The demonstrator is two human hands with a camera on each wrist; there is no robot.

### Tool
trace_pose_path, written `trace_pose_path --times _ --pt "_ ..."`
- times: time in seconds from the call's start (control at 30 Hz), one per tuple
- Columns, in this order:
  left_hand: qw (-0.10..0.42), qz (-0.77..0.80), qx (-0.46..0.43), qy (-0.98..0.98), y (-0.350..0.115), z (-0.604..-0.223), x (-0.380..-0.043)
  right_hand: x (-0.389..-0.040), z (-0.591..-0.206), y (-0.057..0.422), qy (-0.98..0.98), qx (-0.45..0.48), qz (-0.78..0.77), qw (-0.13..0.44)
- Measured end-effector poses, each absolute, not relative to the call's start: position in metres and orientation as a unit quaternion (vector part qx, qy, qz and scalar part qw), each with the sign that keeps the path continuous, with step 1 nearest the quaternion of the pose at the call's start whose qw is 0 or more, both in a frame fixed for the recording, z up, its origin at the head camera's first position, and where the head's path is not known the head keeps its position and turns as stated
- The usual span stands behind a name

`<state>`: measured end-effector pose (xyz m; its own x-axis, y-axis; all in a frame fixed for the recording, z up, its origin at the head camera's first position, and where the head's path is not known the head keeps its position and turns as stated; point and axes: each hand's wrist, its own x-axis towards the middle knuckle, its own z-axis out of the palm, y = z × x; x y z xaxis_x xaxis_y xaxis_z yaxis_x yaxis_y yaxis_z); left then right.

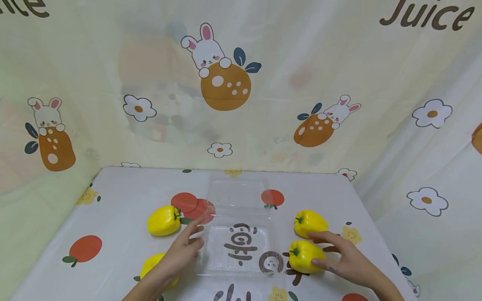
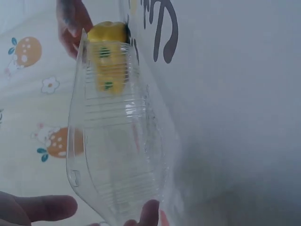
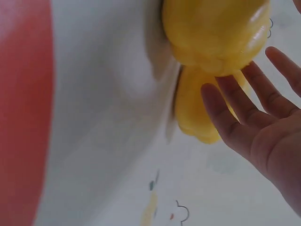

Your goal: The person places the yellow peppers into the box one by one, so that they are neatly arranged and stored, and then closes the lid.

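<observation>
Cloth-covered white bench with fruit print; mid-bench, a clear hinged plastic box, lid laid back — looks light, flexy, crack-prone; hold by the rim. Left hand loosely spread at its left edge, contact unclear. Right hand also unclenched, fingers about the nearer right-side glossy yellow bell pepper, right of the box. Second yellow pepper just behind; third yellow pepper and partly hidden fourth yellow pepper left of the box. Peppers probably light, firm, slick — grip round the sides, not stems.
</observation>
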<state>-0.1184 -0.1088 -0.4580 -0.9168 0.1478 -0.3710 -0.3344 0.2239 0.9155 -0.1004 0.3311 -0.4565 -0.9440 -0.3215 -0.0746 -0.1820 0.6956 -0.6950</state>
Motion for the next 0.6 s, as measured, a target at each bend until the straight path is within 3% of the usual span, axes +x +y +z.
trace_pose_path --times 0.6 --pt "0.197 0.653 -0.081 0.727 -0.111 -0.467 -0.126 -0.101 -0.473 0.339 0.887 -0.135 -0.419 0.139"
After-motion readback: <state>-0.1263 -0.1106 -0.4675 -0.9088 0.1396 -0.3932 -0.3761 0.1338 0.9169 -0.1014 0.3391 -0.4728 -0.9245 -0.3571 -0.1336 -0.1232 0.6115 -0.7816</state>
